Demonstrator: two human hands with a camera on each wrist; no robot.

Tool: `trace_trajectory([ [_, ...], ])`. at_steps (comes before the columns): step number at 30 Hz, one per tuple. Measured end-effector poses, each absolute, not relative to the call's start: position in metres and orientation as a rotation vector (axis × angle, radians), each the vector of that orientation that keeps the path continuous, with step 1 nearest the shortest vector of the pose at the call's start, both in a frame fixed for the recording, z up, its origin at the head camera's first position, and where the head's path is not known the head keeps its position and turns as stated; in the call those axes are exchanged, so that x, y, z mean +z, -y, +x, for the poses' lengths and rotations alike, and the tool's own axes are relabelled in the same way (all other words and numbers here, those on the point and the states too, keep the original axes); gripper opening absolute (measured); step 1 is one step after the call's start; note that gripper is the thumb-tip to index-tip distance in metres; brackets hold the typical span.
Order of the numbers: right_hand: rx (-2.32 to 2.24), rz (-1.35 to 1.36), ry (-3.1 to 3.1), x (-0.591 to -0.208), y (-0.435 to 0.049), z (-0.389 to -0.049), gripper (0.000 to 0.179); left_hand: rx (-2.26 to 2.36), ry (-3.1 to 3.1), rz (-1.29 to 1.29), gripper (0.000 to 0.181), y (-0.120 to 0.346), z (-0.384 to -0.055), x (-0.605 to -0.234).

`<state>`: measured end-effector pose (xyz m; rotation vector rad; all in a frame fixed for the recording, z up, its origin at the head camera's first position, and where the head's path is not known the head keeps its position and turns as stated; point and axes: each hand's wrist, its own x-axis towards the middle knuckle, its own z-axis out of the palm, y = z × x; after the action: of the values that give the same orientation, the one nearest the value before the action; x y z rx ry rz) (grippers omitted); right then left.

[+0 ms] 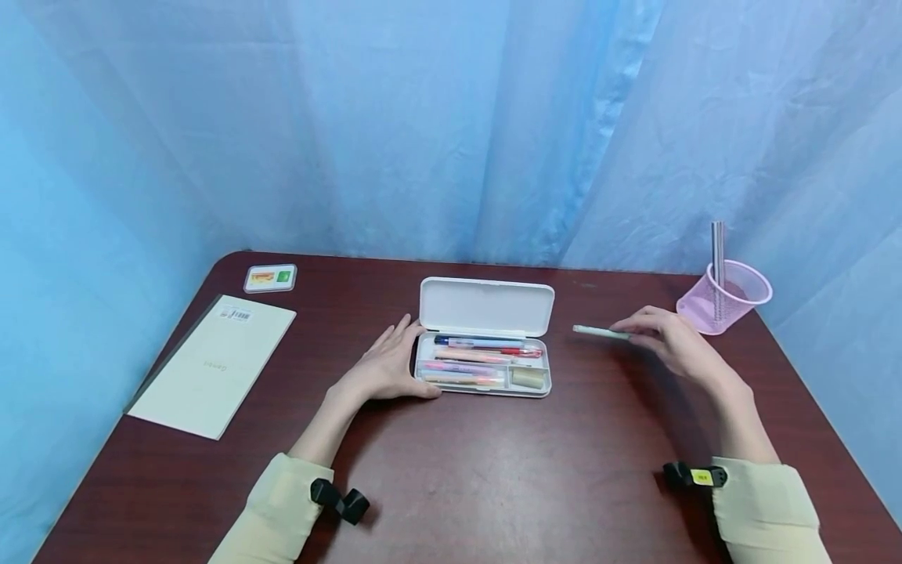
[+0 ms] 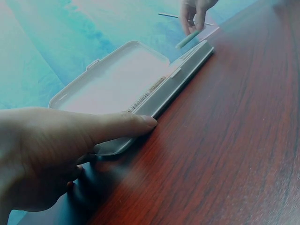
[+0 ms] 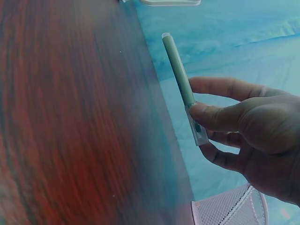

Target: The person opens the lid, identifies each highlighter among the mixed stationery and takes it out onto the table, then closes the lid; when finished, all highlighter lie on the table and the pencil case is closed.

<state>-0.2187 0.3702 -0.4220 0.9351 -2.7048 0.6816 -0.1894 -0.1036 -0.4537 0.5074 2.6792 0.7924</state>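
A white pencil case lies with its lid raised; pens fill its long compartments and a small olive block sits in the front right one. My left hand holds the case's left end, thumb along the front edge and fingers at the back left corner. To the right of the case, above the table, my right hand pinches a slim pale green pen between thumb and fingers. The pen's clear end part shows by the fingers, and its other end points toward the case.
A pink mesh pen cup leans at the back right corner with metallic sticks in it. At the left lie a cream notebook and a small clear case with a coloured card. Blue curtains hang around the table.
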Motion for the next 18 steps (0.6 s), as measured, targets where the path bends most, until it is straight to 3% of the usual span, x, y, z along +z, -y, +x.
trace_trajectory([
  [18, 0.636, 0.893, 2.787, -0.434, -0.366, -0.222, 0.032, 0.786, -2.681, 0.505, 0.109, 0.103, -0.190, -0.454],
])
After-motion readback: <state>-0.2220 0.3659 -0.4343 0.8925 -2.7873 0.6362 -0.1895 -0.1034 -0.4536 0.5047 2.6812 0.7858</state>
